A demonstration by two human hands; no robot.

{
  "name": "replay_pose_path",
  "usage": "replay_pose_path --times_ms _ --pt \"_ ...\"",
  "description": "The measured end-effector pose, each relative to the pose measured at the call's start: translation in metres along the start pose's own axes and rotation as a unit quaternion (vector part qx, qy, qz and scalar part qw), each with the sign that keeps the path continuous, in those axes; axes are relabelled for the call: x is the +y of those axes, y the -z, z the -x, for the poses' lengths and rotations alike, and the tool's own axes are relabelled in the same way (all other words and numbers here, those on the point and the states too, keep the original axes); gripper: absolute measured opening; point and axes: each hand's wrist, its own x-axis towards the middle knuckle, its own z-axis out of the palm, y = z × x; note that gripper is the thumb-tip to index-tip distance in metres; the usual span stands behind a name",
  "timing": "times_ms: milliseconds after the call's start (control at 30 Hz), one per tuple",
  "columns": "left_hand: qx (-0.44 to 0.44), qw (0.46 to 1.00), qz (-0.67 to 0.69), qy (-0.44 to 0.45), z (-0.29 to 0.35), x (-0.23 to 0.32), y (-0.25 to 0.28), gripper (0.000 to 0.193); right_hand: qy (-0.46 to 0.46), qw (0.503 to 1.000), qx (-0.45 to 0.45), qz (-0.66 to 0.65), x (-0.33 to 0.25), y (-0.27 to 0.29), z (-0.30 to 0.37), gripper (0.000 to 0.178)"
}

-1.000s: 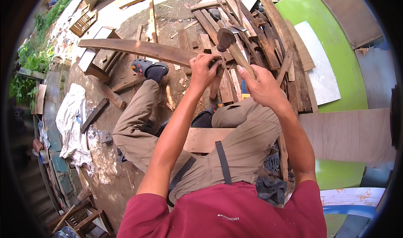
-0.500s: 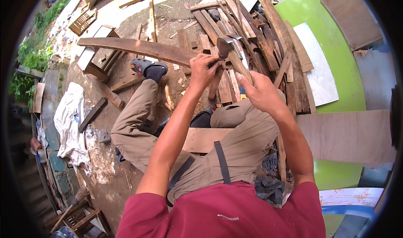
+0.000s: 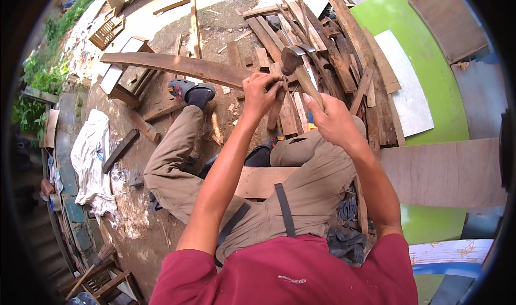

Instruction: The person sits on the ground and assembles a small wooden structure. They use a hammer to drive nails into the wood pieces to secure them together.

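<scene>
My right hand (image 3: 332,121) is closed round the wooden handle of a claw hammer (image 3: 306,83). The hammer's dark metal head is raised just above and beside the fingertips of my left hand (image 3: 261,92). Those fingers are pinched together at the near end of a long brown plank (image 3: 183,64). A tiny dark bit shows at their tips, too small to name. The plank stretches away to the left, its far end by a small white-topped wooden frame (image 3: 119,68). What lies under my left fingers is mostly hidden.
A heap of old boards (image 3: 338,58) lies ahead to the right, next to a green panel (image 3: 449,106) and a white sheet (image 3: 406,90). A plywood board (image 3: 441,171) lies at my right. White cloth (image 3: 92,162) and a dark wood strip (image 3: 120,150) are on the left.
The hammer head has shifted slightly up and to the right, a little away from my left fingertips. My left hand keeps its pinch at the plank's end.
</scene>
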Motion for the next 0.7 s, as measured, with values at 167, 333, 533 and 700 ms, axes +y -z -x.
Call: replay_pose_path --times_ms 167,333,533,700 --pt "-0.056 0.996 0.071 0.010 -0.005 -0.010 0.009 0.021 -0.029 0.999 -0.023 -0.032 -0.002 0.005 0.005 0.051" --pt "-0.068 0.993 0.067 0.064 -0.051 -0.033 0.039 0.024 -0.054 0.996 -0.013 -0.075 -0.018 0.019 0.014 0.050" --pt "-0.130 0.981 -0.118 -0.077 -0.080 -0.033 0.021 0.043 -0.009 0.998 -0.004 -0.061 -0.021 0.017 0.018 0.047" --pt "-0.251 0.935 -0.247 0.050 -0.071 -0.031 0.007 0.070 -0.039 0.997 -0.011 -0.068 -0.020 0.008 0.012 0.047"
